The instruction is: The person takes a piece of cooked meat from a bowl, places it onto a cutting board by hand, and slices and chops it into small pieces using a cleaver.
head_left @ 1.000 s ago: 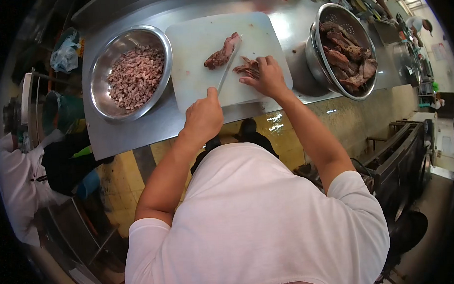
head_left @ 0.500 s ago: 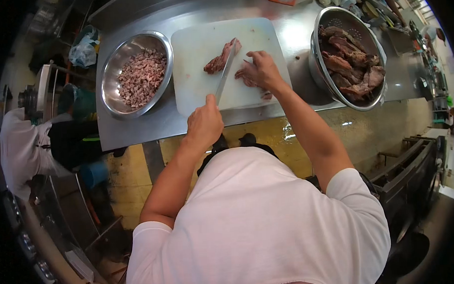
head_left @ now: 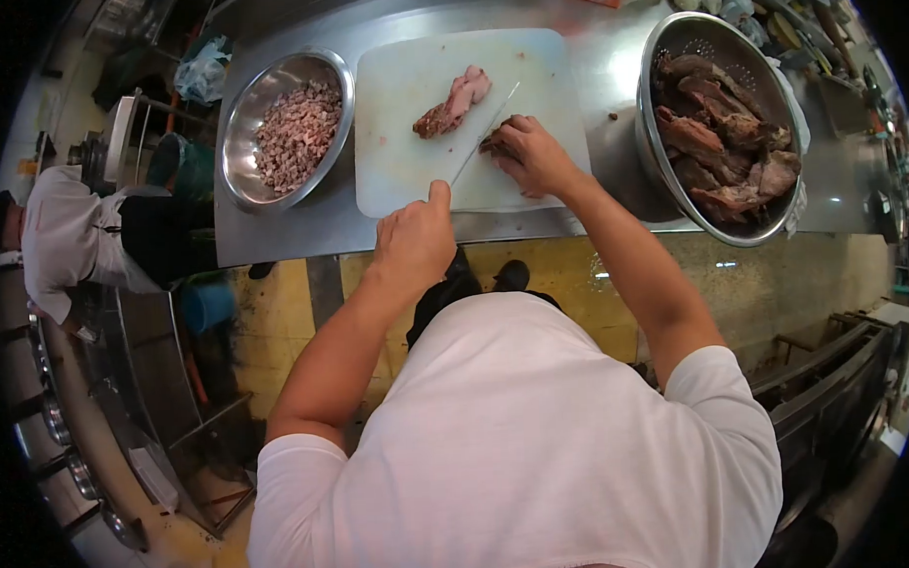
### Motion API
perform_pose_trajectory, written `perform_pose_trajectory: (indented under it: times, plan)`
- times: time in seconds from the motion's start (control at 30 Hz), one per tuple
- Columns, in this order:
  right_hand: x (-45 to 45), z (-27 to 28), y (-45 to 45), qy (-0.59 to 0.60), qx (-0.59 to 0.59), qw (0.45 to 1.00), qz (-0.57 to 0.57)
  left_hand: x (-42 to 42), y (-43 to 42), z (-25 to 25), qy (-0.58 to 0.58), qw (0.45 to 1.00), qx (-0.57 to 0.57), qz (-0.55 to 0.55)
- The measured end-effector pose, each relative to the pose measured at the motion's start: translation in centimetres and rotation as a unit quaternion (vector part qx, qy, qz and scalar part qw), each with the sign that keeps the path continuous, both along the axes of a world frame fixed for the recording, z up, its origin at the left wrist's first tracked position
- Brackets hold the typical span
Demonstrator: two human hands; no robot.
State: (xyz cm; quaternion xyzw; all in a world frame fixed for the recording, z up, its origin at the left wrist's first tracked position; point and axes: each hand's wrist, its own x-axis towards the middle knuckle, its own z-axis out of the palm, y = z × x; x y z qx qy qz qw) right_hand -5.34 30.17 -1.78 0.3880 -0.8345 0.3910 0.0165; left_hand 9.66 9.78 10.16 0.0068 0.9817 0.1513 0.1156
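On the bench (head_left: 292, 228), at left, a steel bowl (head_left: 241, 141) holds diced meat (head_left: 297, 134). The left hand (head_left: 416, 237) is clenched round a knife (head_left: 484, 135), its tip angled away and rightward over the white cutting board (head_left: 392, 76). Left of the blade, apart from it, lies a meat chunk (head_left: 453, 104), long axis slanting likewise; it looks light, soft, probably greasy, best pinned from above near one end. The right hand (head_left: 532, 156) curls its fingers over sliced meat (head_left: 492, 142). Farther right stands a colander (head_left: 705, 48) of larger meat pieces (head_left: 722, 139).
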Motion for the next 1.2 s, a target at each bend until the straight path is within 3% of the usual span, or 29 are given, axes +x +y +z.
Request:
perform_pose_trajectory:
  times: [0.07, 0.17, 0.3, 0.37, 0.47, 0.57, 0.67, 0.83, 0.97, 1.07, 1.2]
  plan:
    - [-0.2, -0.1, -0.2, 0.014, -0.007, 1.000, -0.004, 0.2, 0.9, 1.6, -0.061, 0.998, -0.033, 0.008]
    - [0.0, -0.2, -0.3, 0.004, -0.022, 1.000, -0.006, -1.9, 0.8, -2.9, -0.038, 0.999, -0.004, 0.009]
    - [0.3, 0.1, -0.2, -0.008, -0.016, 1.000, -0.015, -2.9, 0.7, -0.8, -0.007, 1.000, 0.003, -0.007]
    - [0.3, 0.0, -0.2, -0.005, -0.025, 0.999, -0.024, -1.7, 0.8, 1.6, -0.058, 0.998, -0.011, -0.012]
    - [0.6, -0.6, -0.4, 0.006, -0.028, 0.999, -0.031, -2.4, 0.7, -2.4, -0.052, 0.998, 0.021, -0.013]
    - [0.3, -0.4, 0.0, -0.037, 0.012, 0.999, -0.032, -4.7, 0.9, -1.8, -0.007, 1.000, 0.011, -0.020]
    - [0.4, -0.1, 0.0, -0.036, 0.005, 0.999, -0.027, -2.9, 0.2, 1.4, -0.049, 0.998, 0.012, -0.032]
    - [0.4, -0.7, -0.1, -0.017, -0.018, 0.999, -0.034, -4.7, 0.6, -1.6, -0.045, 0.999, 0.023, -0.018]
    - [0.6, -0.6, 0.0, -0.027, -0.018, 0.998, -0.045, -3.2, 0.0, 1.1, -0.065, 0.997, 0.033, -0.031]
    - [0.6, -0.7, -0.1, -0.028, -0.016, 0.999, -0.030, -3.4, 0.0, -3.2, -0.060, 0.998, 0.032, -0.004]
    - [1.8, 1.6, 1.3, 0.008, -0.022, 1.000, -0.015, -5.5, -0.1, -4.2, 0.009, 0.998, 0.060, -0.021]
